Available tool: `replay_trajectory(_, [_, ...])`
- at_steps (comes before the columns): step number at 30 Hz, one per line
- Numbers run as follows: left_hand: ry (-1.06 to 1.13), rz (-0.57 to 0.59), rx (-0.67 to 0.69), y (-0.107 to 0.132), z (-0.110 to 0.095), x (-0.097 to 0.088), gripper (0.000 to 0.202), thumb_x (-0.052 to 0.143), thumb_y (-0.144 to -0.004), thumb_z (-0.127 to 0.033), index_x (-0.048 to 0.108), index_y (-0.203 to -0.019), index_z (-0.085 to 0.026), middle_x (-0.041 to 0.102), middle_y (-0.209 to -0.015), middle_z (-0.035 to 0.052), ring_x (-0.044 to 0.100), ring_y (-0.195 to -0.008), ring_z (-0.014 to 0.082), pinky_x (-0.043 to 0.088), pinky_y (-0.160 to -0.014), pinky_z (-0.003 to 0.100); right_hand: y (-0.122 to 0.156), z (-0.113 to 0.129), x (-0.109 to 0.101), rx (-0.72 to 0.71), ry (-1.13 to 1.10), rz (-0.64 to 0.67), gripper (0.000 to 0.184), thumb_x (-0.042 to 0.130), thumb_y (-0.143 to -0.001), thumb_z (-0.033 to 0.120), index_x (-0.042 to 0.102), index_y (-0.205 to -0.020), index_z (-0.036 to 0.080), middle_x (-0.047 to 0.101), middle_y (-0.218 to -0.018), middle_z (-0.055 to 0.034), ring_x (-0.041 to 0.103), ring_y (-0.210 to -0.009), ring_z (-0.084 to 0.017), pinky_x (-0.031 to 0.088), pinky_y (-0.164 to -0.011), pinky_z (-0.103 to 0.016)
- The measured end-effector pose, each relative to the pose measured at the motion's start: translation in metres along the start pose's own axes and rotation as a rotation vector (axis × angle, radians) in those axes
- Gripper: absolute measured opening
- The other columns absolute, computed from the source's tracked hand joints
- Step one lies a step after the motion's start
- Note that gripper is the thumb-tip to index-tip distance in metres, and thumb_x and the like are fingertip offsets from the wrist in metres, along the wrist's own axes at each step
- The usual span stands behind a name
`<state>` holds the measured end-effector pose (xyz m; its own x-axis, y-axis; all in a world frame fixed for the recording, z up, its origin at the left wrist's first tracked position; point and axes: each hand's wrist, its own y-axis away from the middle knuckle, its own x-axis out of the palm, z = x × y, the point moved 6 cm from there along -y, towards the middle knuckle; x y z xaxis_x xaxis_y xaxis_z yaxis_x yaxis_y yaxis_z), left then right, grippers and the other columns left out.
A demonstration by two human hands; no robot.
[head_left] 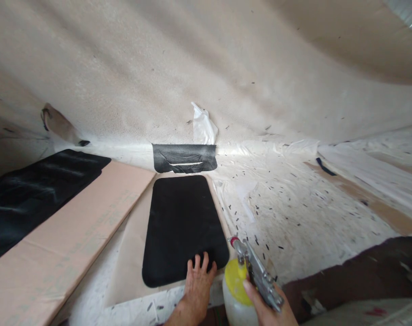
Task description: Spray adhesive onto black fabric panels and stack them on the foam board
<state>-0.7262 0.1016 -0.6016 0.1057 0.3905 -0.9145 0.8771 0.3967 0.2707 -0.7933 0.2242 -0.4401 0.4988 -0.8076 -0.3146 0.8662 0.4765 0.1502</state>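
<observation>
Two bare hands are seen at the near edge of the view. By the right hand (277,304), a spray gun (260,271) is gripped, the thumb laid along its near side and the other fingers mostly hidden behind the body, so that their place on the trigger cannot be told. Below the gun, a pale container (239,313) with a yellow lid (233,280) is carried. By the left hand (198,287), a black panel (185,226) with rounded corners is touched at its near right part; the fingers are spread apart, their tips laid on the surface, with nothing clasped between them. The panel is laid flat in front of the hands, on a sheet of brown paper (122,276). To the left, a long cardboard piece (87,231) is set aslant, with black sheets (46,190) seen along its far side. To the right, a pale floor covering (287,194) is strewn with small dark scraps. Just beyond the panel, a torn dark grey piece (185,156) is seen at the foot of a draped wall (158,68), with a white scrap (204,127) behind it. No obstacle is seen between the gun nozzle and the panel. The left hand is held palm down, fingers pointed forward; the right is turned inward, the nozzle directed forward and leftward.
</observation>
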Motion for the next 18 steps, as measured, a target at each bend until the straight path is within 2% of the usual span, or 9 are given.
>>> replay_trajectory(7, [0.019,-0.004,-0.002,0.001,-0.001,-0.002,0.054,0.048,-0.08,-0.018,0.039,-0.132,-0.033,0.028,-0.143,0.009,0.026,-0.128,0.0365,0.025,-0.1,0.058,-0.005,0.006,0.005,0.033,-0.027,0.034,0.048,0.059,-0.069,0.055,0.063,-0.098,0.017,0.065,-0.098,-0.0071,0.058,-0.097,-0.026,0.044,-0.087,-0.03])
replay_trajectory(14, [0.032,0.013,-0.01,-0.001,-0.001,-0.001,0.051,0.047,-0.083,-0.019,0.041,-0.131,-0.034,0.028,-0.143,0.0091,0.026,-0.128,0.0369,0.026,-0.099,0.058,-0.01,0.011,0.007,0.009,0.002,-0.003,0.045,0.059,-0.069,0.053,0.064,-0.096,0.018,0.065,-0.099,-0.0066,0.058,-0.096,-0.026,0.043,-0.089,-0.03])
replay_trajectory(18, [0.031,0.008,-0.01,-0.001,0.0,-0.002,0.05,0.045,-0.083,-0.018,0.041,-0.131,-0.033,0.028,-0.143,0.009,0.027,-0.127,0.0363,0.026,-0.099,0.059,-0.015,0.006,0.006,-0.013,-0.014,-0.017,0.046,0.059,-0.071,0.053,0.064,-0.101,0.018,0.065,-0.102,-0.0063,0.058,-0.097,-0.027,0.04,-0.095,-0.034])
